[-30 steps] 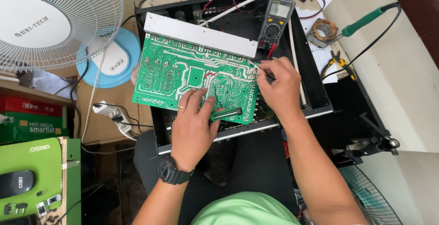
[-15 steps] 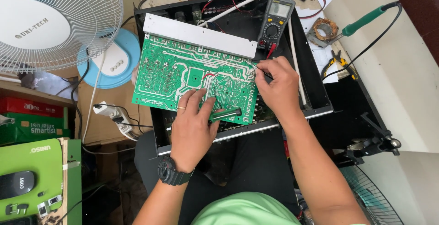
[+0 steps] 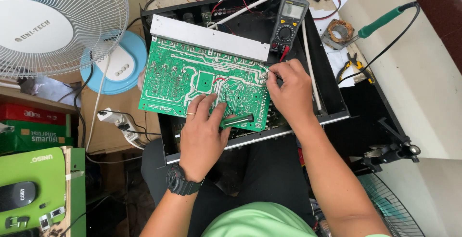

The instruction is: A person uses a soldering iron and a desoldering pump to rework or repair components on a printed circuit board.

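Two hands on glossy green circuit board (image 3: 202,80), left hand (image 3: 204,131) flat, right hand (image 3: 288,90) pinching

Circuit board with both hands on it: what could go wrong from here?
1. The circuit board lies tilted over the open black case, steadied only by the left hand; it could slip.
2. The right hand presses a thin probe tip onto closely spaced solder joints; a slip might bridge two of them.
3. The meter sits on the case edge with its leads running under the right hand; a tug could pull it over.
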